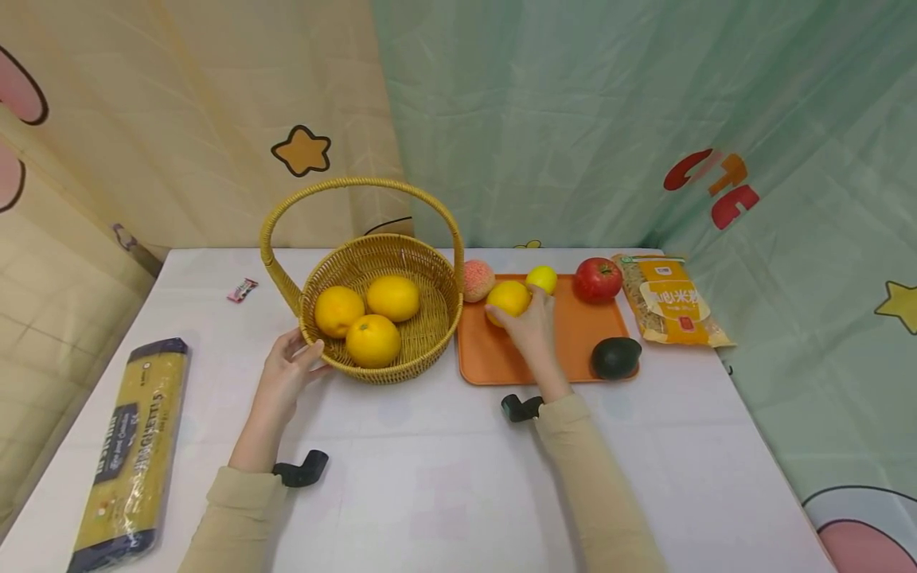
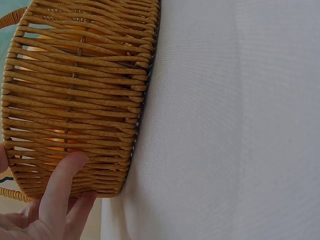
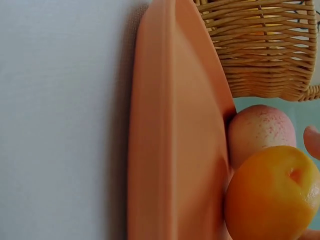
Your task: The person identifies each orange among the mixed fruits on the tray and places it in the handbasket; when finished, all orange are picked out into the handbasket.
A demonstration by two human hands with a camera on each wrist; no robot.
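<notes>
My left hand (image 1: 288, 372) holds the left rim of a wicker basket (image 1: 430, 360) with a tall handle. In the left wrist view, fingers (image 2: 60, 192) lie against the woven outer wall (image 2: 75, 107). Inside the basket sit three yellow-orange oranges (image 1: 373, 341). Over the orange tray (image 1: 494, 362), my right hand (image 1: 532, 326) has its thumb and fingers around another orange (image 3: 272, 195). Whether this orange touches the tray cannot be told. A pink peach (image 1: 478, 280) is just left of it, and a small yellow lemon (image 1: 541, 278) is behind the fingers.
On the tray's right side are a red pomegranate (image 1: 598, 280) and a dark green avocado (image 1: 616, 358). A grain bag (image 1: 673, 302) lies beyond its right edge. A spaghetti pack (image 1: 132, 454) lies at far left, a small wrapped candy (image 1: 243, 290) behind it. Curtains border the table.
</notes>
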